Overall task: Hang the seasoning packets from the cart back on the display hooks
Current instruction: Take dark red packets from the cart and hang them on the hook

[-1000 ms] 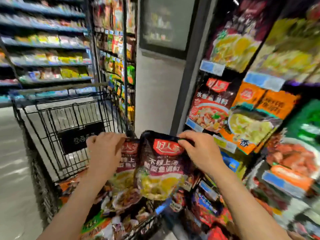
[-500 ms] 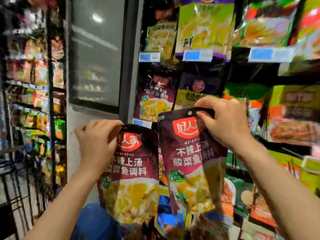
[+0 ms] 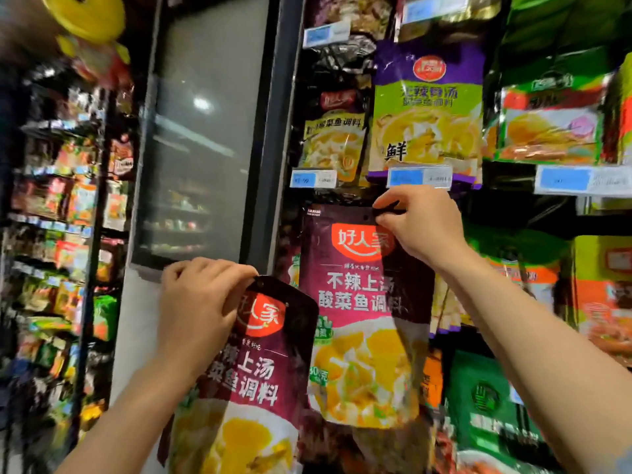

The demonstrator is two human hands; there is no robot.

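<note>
Since half a second ago both hands have risen along the hanging display: the right hand (image 3: 422, 227) has carried its packet up from the middle row until its top edge sits just beneath the blue price tag (image 3: 419, 176) under the purple-and-green packet (image 3: 427, 111), and the cart seen a second ago is out of view. The right grip is closed, thumb and fingertips pinched on the top right corner of the maroon seasoning packet (image 3: 359, 302), right beside its small hang hole; whether that hole is on a hook I cannot tell, as the spot is dark. The left hand (image 3: 201, 302) is lower and to the left, its grip likewise closed with fingers curled over the top left edge of a second maroon packet (image 3: 260, 371), whose hang hole shows just beside the fingertips; this packet hangs free in front of the display's lower part, overlapping the lower left edge of the first. Two matching maroon packets are in hand, one per hand. On the display above, a yellow-fronted dark packet (image 3: 333, 138) hangs left of the purple-and-green one, with three blue price tags across that row. A dark glass door (image 3: 205, 131) stands to the left
</note>
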